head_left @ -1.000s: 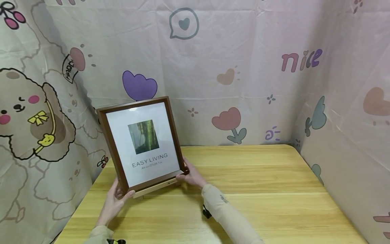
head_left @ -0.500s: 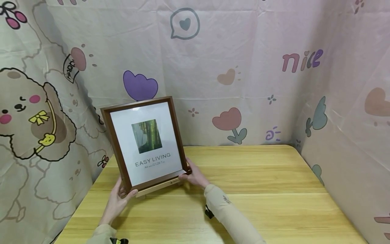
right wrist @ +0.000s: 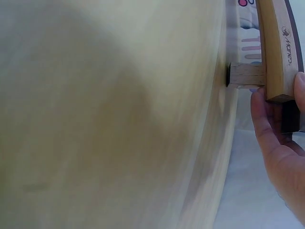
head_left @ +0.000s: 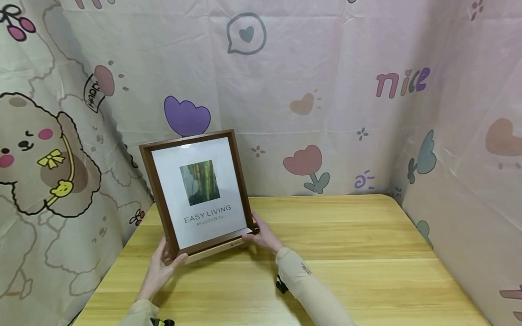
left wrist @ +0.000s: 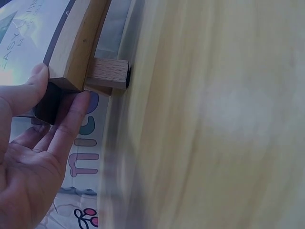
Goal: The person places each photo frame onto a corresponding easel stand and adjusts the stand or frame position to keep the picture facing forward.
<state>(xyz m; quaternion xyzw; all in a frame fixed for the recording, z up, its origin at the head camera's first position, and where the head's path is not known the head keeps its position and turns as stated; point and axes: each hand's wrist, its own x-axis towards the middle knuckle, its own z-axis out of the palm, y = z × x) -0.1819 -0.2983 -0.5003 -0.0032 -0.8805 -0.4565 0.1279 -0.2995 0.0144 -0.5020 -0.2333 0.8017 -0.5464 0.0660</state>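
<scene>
A brown picture frame (head_left: 241, 181), holding a white "EASY LIVING" sheet (head_left: 204, 185) with a green picture on it, leans back at the table's left part. Below its lower edge runs a pale wooden ledge (head_left: 216, 251) of a stand; the rest of the stand is mostly hidden. My left hand (head_left: 159, 271) grips the lower left corner, thumb in front and fingers underneath. At the lower right corner my right hand (head_left: 265, 235) holds on, thumb in front. Dark-tipped wooden feet, a left foot (left wrist: 108, 72) and a right foot (right wrist: 248, 75), stick out below the ledge toward the tabletop.
The light wooden table (head_left: 346, 262) stretches to the right of the frame. Printed cloth (head_left: 261, 99) hangs behind the table and along both sides, close to its edges.
The picture frame and its stand have shifted a little to the right, with both hands moving along on the lower corners. The frame's tilt looks much the same.
</scene>
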